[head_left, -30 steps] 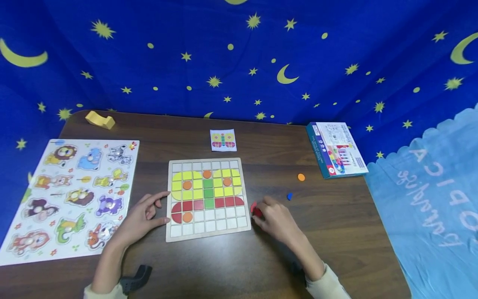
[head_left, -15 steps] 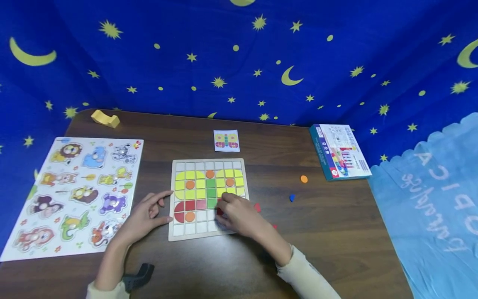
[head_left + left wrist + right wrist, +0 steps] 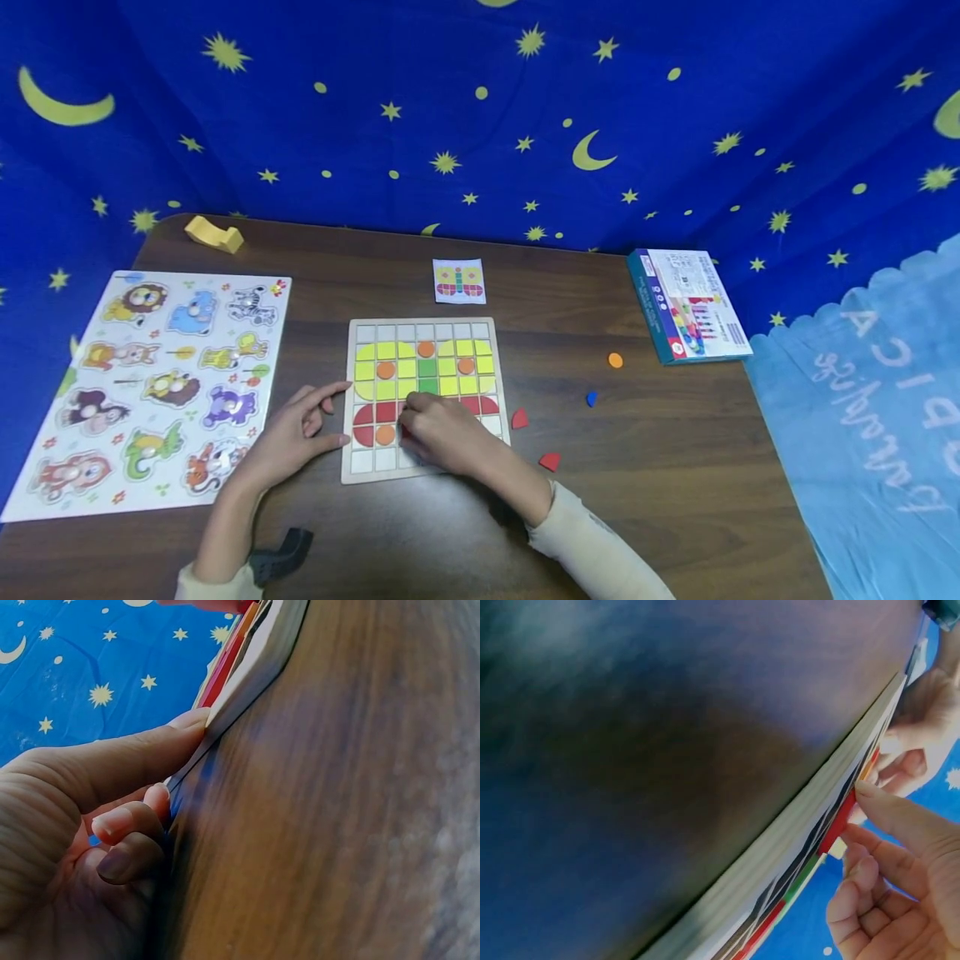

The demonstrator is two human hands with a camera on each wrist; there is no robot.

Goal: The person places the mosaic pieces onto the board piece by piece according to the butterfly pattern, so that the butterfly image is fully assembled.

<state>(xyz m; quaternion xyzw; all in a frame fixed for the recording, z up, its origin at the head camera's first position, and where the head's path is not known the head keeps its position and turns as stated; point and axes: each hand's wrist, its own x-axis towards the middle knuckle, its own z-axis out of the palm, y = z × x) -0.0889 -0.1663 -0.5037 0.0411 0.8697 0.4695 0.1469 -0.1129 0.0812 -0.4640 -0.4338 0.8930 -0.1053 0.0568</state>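
Observation:
A wooden grid board (image 3: 349, 467) lies on the table with yellow, green, red and orange tiles in its squares. At its left edge rests my left hand (image 3: 296, 433), thumb and index finger extended against the rim; in the left wrist view the thumb (image 3: 142, 757) touches the board's side. Over the lower middle of the board, my right hand (image 3: 446, 433) pinches a red tile (image 3: 838, 823) between thumb and fingers, as the right wrist view shows. The hand hides several squares beneath it. Two red quarter-round tiles, one nearer the board (image 3: 520, 418) and one lower (image 3: 550, 461), lie to the right.
A butterfly pattern card (image 3: 459, 281) lies behind the board. An orange disc (image 3: 615, 360), a small blue piece (image 3: 592, 399) and a box (image 3: 690, 307) are at right. An animal puzzle (image 3: 150, 392) and a yellow block (image 3: 214, 235) are at left, a black object (image 3: 281, 557) in front.
My right hand has moved left from the red tiles beside the board to over its lower middle, bringing a red tile. The left hand stays at the board's edge.

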